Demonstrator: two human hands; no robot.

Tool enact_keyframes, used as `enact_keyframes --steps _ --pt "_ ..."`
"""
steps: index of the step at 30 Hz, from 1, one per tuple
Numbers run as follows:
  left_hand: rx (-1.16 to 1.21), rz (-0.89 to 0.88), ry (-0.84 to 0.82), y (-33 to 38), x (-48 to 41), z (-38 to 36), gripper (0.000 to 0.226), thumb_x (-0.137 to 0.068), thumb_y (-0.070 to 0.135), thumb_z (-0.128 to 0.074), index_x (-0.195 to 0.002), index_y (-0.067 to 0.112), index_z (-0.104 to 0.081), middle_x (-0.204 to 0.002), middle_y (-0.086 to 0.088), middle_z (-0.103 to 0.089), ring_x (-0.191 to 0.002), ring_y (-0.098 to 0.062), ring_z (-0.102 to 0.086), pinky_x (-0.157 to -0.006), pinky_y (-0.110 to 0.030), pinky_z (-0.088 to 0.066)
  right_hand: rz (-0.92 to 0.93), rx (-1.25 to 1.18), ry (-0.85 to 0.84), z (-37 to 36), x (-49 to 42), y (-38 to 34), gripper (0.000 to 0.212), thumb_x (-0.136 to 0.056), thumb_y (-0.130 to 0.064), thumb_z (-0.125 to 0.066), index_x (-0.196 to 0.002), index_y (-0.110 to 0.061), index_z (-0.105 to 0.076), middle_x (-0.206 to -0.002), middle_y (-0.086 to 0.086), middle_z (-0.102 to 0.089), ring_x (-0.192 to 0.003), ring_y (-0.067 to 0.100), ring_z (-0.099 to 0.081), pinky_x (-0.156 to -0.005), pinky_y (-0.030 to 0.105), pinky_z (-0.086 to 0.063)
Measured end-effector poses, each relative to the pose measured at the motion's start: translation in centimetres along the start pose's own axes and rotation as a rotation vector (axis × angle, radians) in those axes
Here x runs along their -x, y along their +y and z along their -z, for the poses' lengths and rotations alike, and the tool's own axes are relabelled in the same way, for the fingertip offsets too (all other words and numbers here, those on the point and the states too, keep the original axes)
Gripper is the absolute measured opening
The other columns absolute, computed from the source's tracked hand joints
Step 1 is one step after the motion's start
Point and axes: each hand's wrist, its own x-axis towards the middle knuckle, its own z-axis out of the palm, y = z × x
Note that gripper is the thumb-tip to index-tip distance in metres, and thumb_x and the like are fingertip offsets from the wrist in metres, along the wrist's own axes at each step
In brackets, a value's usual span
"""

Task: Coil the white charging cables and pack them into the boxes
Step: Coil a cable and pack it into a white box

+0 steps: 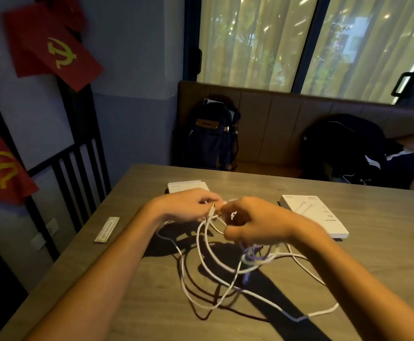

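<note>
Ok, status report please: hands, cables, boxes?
Left hand and right hand both pinch white cables. Cables loose, tangled over table. Left box, right box lie beyond hands.

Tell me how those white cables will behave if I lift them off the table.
Probably floppy: the cables sag in loose loops from the left hand and right hand onto the table. Likely to tangle, since loops cross.

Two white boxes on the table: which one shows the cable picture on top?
The box right of the right hand, fully in view with a cable drawing printed on it. The other box sits behind the left hand, partly hidden.
</note>
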Motion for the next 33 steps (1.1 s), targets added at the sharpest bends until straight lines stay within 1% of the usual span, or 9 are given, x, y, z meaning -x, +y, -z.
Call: enact_keyframes --steps 3,5,8,15,20,23,26,29,33 --pt "0.282 -0.037 0.025 1.8 1.1 0.6 0.049 -0.106 0.052 -0.031 -0.119 0.023 -0.067 -0.12 -0.004 -0.068 -0.111 -0.015 -0.064 -0.097 -0.033 -0.053 0.033 0.077 0.081 2.0 0.8 0.0 0.016 -0.098 -0.027 -0.059 -0.111 -0.021 -0.066 -0.084 -0.009 -0.066 -0.073 0.006 -0.064 -0.069 0.023 -0.053" --pt "0.277 -0.1 0.027 2.5 1.5 0.5 0.044 -0.103 0.053 -0.042 -0.134 0.026 -0.057 -0.128 0.003 -0.063 -0.112 -0.005 -0.063 -0.087 -0.022 -0.055 0.101 0.222 0.178 2.5 0.8 0.1 0.016 -0.098 -0.028 -0.06 -0.111 -0.023 -0.068 -0.089 -0.011 -0.066 -0.078 0.006 -0.063 -0.071 0.023 -0.05" --pt "0.116 -0.139 0.051 3.0 0.9 0.0 0.041 -0.099 0.021 -0.063 -0.138 0.028 -0.053 -0.128 0.005 -0.063 -0.109 -0.008 -0.067 -0.092 -0.033 -0.059 0.178 0.329 0.269 2.8 0.9 0.6 0.015 -0.096 -0.025 -0.064 -0.11 -0.023 -0.069 -0.094 -0.008 -0.069 -0.08 0.005 -0.063 -0.068 0.019 -0.048" --pt "0.014 -0.083 0.103 1.5 0.8 0.4 0.031 -0.099 0.002 -0.057 -0.11 0.028 -0.072 -0.113 0.006 -0.073 -0.107 -0.004 -0.067 -0.104 -0.041 -0.053 0.25 0.12 0.521 4.7 2.4 2.4 0.007 -0.098 -0.021 -0.061 -0.103 -0.026 -0.062 -0.077 -0.011 -0.069 -0.073 0.001 -0.07 -0.066 0.027 -0.061" --pt "0.347 -0.213 0.212 3.6 1.6 1.1 0.03 -0.101 0.013 -0.042 -0.117 0.005 -0.067 -0.113 -0.011 -0.072 -0.11 -0.021 -0.068 -0.096 -0.035 -0.056 0.253 0.386 0.54 4.5 2.3 2.4 0.025 -0.097 -0.016 -0.061 -0.117 -0.031 -0.061 -0.084 -0.01 -0.072 -0.07 0.005 -0.07 -0.065 0.034 -0.062" --pt "0.266 -0.214 0.185 5.4 1.9 0.3 0.041 -0.102 0.043 -0.049 -0.097 0.007 -0.067 -0.092 -0.008 -0.074 -0.09 -0.025 -0.072 -0.085 -0.031 -0.057 0.312 0.472 0.451 4.0 1.8 2.1 0.025 -0.098 -0.02 -0.061 -0.12 -0.033 -0.062 -0.079 -0.011 -0.071 -0.062 0.0 -0.064 -0.063 0.03 -0.059" --pt "0.176 -0.148 0.178 5.9 1.7 -0.5 0.042 -0.097 0.047 -0.052 -0.072 0.014 -0.061 -0.063 0.0 -0.059 -0.058 -0.014 -0.056 -0.063 -0.022 -0.049 0.346 0.424 0.433 3.6 1.5 2.0 0.017 -0.1 -0.022 -0.06 -0.115 -0.026 -0.066 -0.081 -0.011 -0.07 -0.057 -0.007 -0.056 -0.06 0.021 -0.054" --pt "0.413 -0.14 0.137 5.5 1.6 -0.4 0.047 -0.105 0.039 -0.046 -0.062 0.019 -0.05 -0.06 0.002 -0.044 -0.057 -0.01 -0.043 -0.059 -0.02 -0.043 0.325 0.172 0.442 2.9 1.5 2.4 0.019 -0.098 -0.028 -0.061 -0.115 -0.021 -0.064 -0.081 -0.009 -0.072 -0.066 0.002 -0.066 -0.061 0.019 -0.054" --pt "1.06 -0.271 0.163 5.7 1.5 0.0 0.04 -0.101 0.038 -0.047 -0.068 0.018 -0.053 -0.062 0.001 -0.048 -0.056 -0.012 -0.051 -0.059 -0.025 -0.051 0.188 0.028 0.365 1.7 1.0 3.4 0.017 -0.099 -0.031 -0.059 -0.107 -0.019 -0.068 -0.085 -0.005 -0.075 -0.077 0.005 -0.07 -0.068 0.02 -0.055"
